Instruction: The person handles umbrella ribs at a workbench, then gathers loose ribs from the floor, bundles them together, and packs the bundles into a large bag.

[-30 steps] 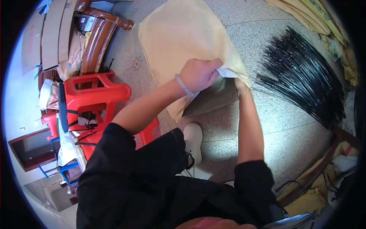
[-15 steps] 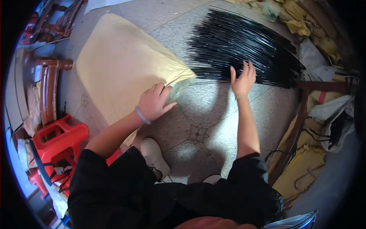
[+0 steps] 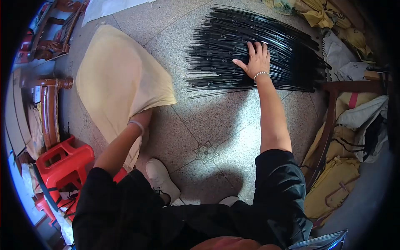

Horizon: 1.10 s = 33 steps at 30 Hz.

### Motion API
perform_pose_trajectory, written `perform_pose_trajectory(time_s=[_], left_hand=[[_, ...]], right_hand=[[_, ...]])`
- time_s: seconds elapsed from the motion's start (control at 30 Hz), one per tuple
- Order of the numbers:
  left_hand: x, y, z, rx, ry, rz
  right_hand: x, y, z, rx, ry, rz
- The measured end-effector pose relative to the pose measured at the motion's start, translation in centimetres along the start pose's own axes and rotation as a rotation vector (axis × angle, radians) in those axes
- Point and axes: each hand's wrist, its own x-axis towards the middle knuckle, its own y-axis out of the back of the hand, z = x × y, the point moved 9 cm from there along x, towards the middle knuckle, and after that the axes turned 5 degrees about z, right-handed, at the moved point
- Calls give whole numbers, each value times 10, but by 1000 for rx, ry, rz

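Observation:
A large tan sack (image 3: 112, 71) lies on the floor at the left, its mouth turned toward me. My left hand (image 3: 144, 117) has gone into the mouth of the sack; only the wrist and the back edge of the hand show, and the fingers are hidden by the cloth. To the right lies a wide pile of thin, glossy black rods (image 3: 216, 39). My right hand (image 3: 259, 62) rests on top of this pile with its fingers spread and thumb out to the side.
Red plastic stools (image 3: 68, 160) and a wooden chair part (image 3: 51, 108) stand at the left. A wooden frame (image 3: 329, 121) is on the right, near yellow sacks (image 3: 333, 189) and a grey-white bag (image 3: 371, 129). My shoe (image 3: 162, 181) is on the tiled floor (image 3: 204, 137).
My left hand moved from the outside of the sack's edge into its mouth, and the sack's near corner folded back left. My right hand came down onto the black rods.

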Motion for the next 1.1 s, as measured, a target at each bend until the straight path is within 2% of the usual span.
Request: perform_pose_trajectory(time_s=[0.07, 0.13, 0.17, 0.23, 0.3, 0.33, 0.37, 0.4, 0.43, 0.5, 0.53, 0.57, 0.63, 0.77, 0.83, 0.9, 0.97, 1.0, 1.03, 1.1], left_hand=[[-7, 3, 3, 88, -51, -54], [-7, 0, 4, 347, -123, -16], [-10, 12, 24, 344, -124, -10], [-30, 28, 84, 325, 29, -373], [-43, 53, 193, 146, -499, -421], [-38, 91, 243, -134, -590, -226], [-27, 129, 281, -228, -747, 150], [1, 144, 307, -296, -687, 221], [32, 149, 330, -354, -773, 362], [103, 130, 360, -247, -701, 437], [134, 107, 367, -73, -637, 407], [155, 89, 368, -6, -549, 271], [151, 71, 374, 37, -470, 285], [114, 38, 373, 24, -436, 122], [82, 28, 374, 23, -457, 44], [45, 17, 371, 52, -475, 37], [6, 0, 367, 69, -465, -31], [-12, -9, 364, 86, -464, -129], [-25, -17, 363, 100, -460, -225], [-38, -7, 367, 151, -378, -465]], right_hand=[[-14, 4, 0, 93, -3, 6], [-37, 12, -3, 161, 9, 1], [-49, 16, -6, 172, 17, 2], [-74, 15, -9, 195, 19, -93], [-101, 17, -14, 168, 33, -178], [-112, 23, -18, 208, 43, -152], [-122, 32, -21, 244, 55, -130], [-132, 36, -23, 269, 28, -185], [-143, 39, -26, 279, 33, -165], [-163, 47, -30, 261, 41, -149], [-172, 52, -30, 289, 31, -148], [-181, 56, -29, 314, 18, -149], [-194, 62, -27, 309, 12, -173], [-214, 87, -19, 529, 30, -106], [-240, 113, -7, 622, -38, -110], [-282, 129, 15, 556, -270, -267], [-353, 108, 56, 820, -778, -279], [-397, 85, 69, 1059, -1230, -313], [-411, 93, 78, 1003, -1440, -418], [-458, 65, 87, 1017, -1566, -251]])
